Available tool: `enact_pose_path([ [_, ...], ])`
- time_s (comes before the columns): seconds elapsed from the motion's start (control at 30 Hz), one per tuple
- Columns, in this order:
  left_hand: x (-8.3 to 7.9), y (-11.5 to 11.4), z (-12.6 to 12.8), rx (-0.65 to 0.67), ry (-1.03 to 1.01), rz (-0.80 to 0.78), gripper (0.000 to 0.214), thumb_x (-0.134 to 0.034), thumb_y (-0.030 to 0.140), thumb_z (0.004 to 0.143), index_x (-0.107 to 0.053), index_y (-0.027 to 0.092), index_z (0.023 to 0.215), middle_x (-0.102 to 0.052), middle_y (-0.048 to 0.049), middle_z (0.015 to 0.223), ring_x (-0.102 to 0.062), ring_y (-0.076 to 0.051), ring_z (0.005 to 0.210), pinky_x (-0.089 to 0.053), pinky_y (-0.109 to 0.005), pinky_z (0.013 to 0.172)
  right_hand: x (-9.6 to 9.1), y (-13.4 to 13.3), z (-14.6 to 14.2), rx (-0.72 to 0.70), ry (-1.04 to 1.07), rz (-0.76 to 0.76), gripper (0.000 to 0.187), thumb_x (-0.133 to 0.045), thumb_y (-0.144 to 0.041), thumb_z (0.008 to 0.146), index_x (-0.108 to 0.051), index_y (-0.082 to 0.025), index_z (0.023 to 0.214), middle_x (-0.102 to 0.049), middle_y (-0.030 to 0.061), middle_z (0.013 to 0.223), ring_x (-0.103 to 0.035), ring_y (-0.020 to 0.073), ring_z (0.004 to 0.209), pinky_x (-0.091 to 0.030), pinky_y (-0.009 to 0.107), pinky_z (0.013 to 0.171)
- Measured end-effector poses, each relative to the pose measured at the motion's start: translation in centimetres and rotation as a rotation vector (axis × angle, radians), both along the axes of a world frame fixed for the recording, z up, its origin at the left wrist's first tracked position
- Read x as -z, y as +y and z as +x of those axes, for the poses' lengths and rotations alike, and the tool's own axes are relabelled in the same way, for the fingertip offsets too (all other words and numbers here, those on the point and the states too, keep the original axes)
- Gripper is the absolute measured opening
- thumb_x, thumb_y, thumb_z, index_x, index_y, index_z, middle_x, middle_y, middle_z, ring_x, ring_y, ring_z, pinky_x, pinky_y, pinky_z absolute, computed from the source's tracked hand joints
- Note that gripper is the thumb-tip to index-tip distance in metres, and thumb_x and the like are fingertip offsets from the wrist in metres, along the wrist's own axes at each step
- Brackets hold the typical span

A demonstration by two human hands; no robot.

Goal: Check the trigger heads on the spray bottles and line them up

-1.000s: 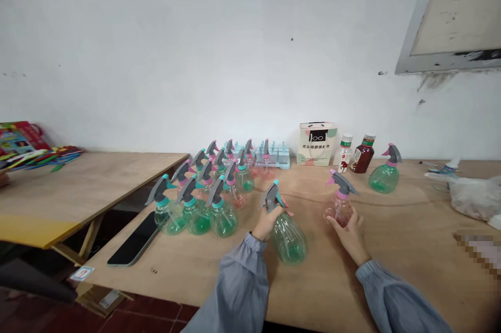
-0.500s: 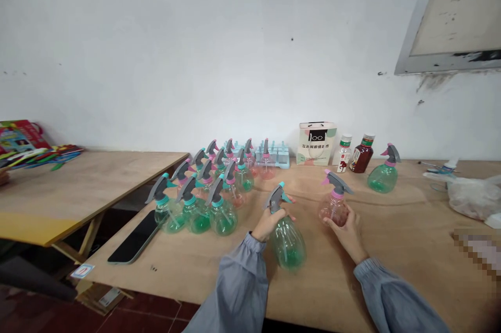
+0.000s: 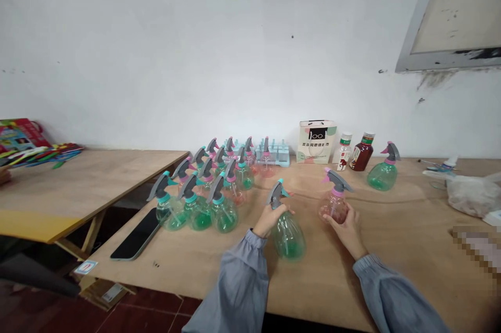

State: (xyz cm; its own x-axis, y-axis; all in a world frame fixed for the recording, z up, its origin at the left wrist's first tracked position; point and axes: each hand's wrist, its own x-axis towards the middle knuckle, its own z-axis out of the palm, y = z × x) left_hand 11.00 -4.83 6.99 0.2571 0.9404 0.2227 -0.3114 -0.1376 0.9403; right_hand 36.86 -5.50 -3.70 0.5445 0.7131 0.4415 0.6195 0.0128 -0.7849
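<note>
My left hand point(image 3: 268, 219) is wrapped round the neck of a green spray bottle point(image 3: 288, 239) with a grey and teal trigger head; the bottle stands on the wooden table point(image 3: 391, 249) near its front edge. Just to its right, my right hand point(image 3: 346, 226) cups a pink spray bottle point(image 3: 334, 207) with a grey and pink head, also resting on the table. Both forearms wear grey sleeves. To the left of my left hand stands a cluster of several green and pink spray bottles point(image 3: 211, 187) in rows.
A black phone point(image 3: 136, 234) lies at the table's left edge. At the back stand a small paper bag point(image 3: 316, 142), a white bottle point(image 3: 343, 151), a dark bottle point(image 3: 361, 152), another green spray bottle point(image 3: 383, 174) and an ice tray point(image 3: 278, 154). A plastic bag point(image 3: 469, 194) lies far right. A second table point(image 3: 78, 187) sits left.
The green bottle in my left hand has gone from tilted to nearly upright and moved slightly away from me. My right hand has stayed on the pink bottle.
</note>
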Motion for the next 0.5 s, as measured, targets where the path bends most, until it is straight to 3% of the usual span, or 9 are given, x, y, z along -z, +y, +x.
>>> enact_pose_path([
  [0.17,0.9,1.1,0.0,-0.116,0.023,0.024,0.030,-0.070,0.036,0.066,-0.065,0.017,0.089,-0.066,0.0002,0.075,-0.065,-0.013,0.061,-0.056,-0.029,0.063,0.0,-0.1,0.0,-0.012,-0.020,0.010,0.111,-0.060,-0.088,0.053,-0.046,-0.013,0.133,-0.051,0.0166,0.113,-0.050,0.0378,0.111,-0.042,0.052,0.095],
  [0.27,1.0,1.7,-0.6,-0.194,0.163,0.187,0.040,-0.068,0.030,0.067,-0.065,0.019,0.106,-0.066,0.0009,0.079,-0.061,-0.011,0.060,-0.055,-0.029,0.065,0.2,0.1,0.1,-0.019,-0.036,0.020,0.110,-0.060,-0.088,0.054,-0.047,-0.013,0.133,-0.051,0.0166,0.113,-0.050,0.0383,0.111,-0.043,0.052,0.094],
  [0.33,0.9,2.0,-1.1,-0.317,0.303,0.305,0.047,-0.069,0.027,0.069,-0.065,0.020,0.115,-0.065,0.0018,0.078,-0.056,-0.010,0.059,-0.053,-0.027,0.064,0.3,0.1,0.2,-0.027,-0.037,0.020,0.109,-0.061,-0.087,0.054,-0.047,-0.013,0.133,-0.051,0.0165,0.113,-0.050,0.0381,0.111,-0.043,0.052,0.093],
  [0.5,1.0,3.1,-2.1,-0.603,0.494,0.506,0.054,-0.074,0.036,0.072,-0.062,0.019,0.123,-0.068,0.0001,0.077,-0.063,-0.016,0.069,-0.053,-0.031,0.074,0.3,0.1,0.2,-0.030,-0.025,-0.005,0.109,-0.063,-0.086,0.054,-0.046,-0.014,0.135,-0.051,0.0159,0.113,-0.051,0.0373,0.111,-0.044,0.051,0.094],
])
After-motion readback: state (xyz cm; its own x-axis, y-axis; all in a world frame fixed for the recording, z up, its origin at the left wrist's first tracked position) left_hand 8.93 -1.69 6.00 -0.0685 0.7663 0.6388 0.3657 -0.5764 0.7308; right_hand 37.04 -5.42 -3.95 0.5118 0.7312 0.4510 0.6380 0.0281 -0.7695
